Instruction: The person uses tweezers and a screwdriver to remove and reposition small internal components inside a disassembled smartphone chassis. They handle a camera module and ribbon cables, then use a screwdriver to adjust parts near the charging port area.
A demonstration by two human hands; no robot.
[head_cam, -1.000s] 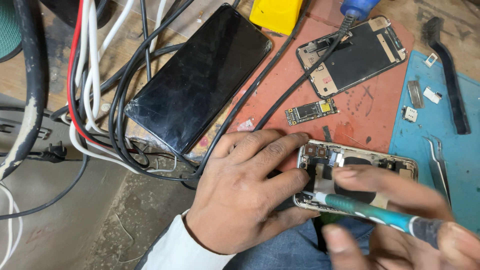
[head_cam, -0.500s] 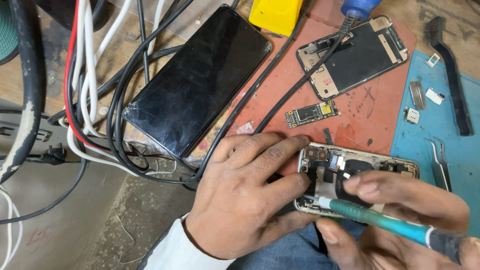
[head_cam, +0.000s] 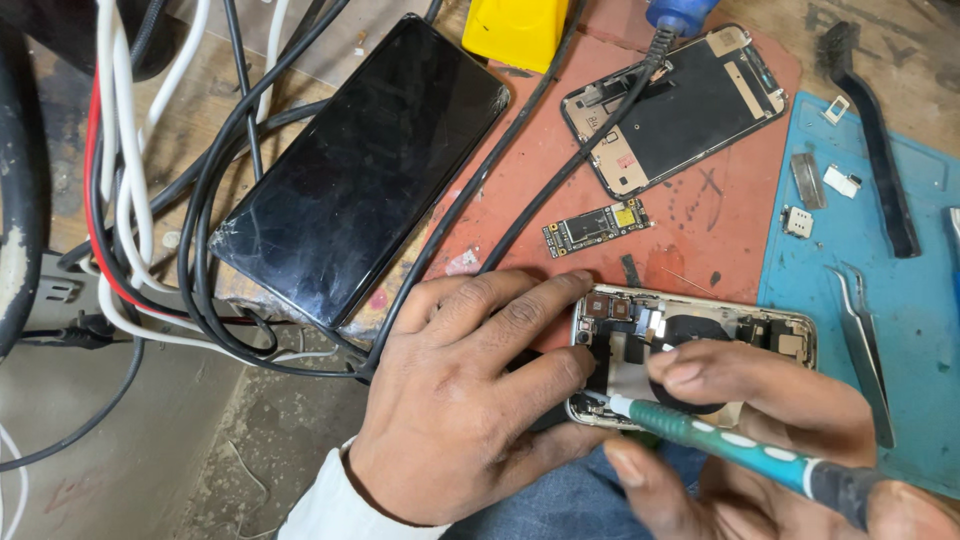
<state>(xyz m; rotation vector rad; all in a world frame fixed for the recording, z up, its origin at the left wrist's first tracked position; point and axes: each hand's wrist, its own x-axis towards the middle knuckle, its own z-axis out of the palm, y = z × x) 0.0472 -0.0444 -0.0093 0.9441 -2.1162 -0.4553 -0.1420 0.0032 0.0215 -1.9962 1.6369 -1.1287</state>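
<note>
An opened phone body (head_cam: 700, 335) with its insides exposed lies at the near edge of a red mat (head_cam: 560, 170). My left hand (head_cam: 470, 400) grips its left end, fingers spread over the frame. My right hand (head_cam: 780, 440) holds a teal screwdriver (head_cam: 740, 450), whose tip touches the lower left corner inside the phone. My right forefinger rests across the phone's middle.
A cracked black phone (head_cam: 360, 165) lies among black, white and red cables (head_cam: 150, 220). A detached screen panel (head_cam: 675, 105) and a small circuit board (head_cam: 595, 227) sit on the red mat. Tweezers (head_cam: 865, 345), a black brush (head_cam: 875, 140) and small metal parts lie on a blue mat (head_cam: 900, 300). A yellow object (head_cam: 515, 30) stands at the back.
My right hand has shifted slightly left and up, so the screwdriver tip sits further into the phone's lower left corner. My left hand keeps its hold.
</note>
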